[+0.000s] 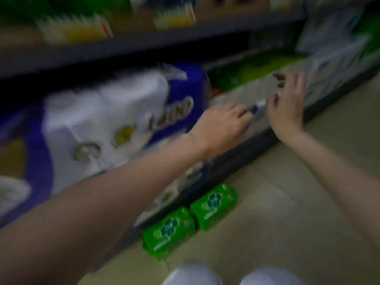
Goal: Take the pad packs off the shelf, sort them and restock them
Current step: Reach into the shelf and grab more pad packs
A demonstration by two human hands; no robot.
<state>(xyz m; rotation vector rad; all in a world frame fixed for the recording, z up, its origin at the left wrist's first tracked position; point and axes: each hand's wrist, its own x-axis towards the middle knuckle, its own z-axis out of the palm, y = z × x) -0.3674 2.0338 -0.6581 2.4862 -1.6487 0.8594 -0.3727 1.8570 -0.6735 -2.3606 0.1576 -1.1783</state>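
Two green plastic-wrapped pad packs (190,220) lie side by side on the beige floor (277,202) at 6 o'clock, against the dark shelf base (236,159). We judge them light, soft, slick film; best gripped across the short sides. Our left hand (224,124), at 12 o'clock from them, has fingers curled at the shelf lip; hold unclear through blur. Our right hand (287,108) hovers spread, empty, at 1 o'clock.
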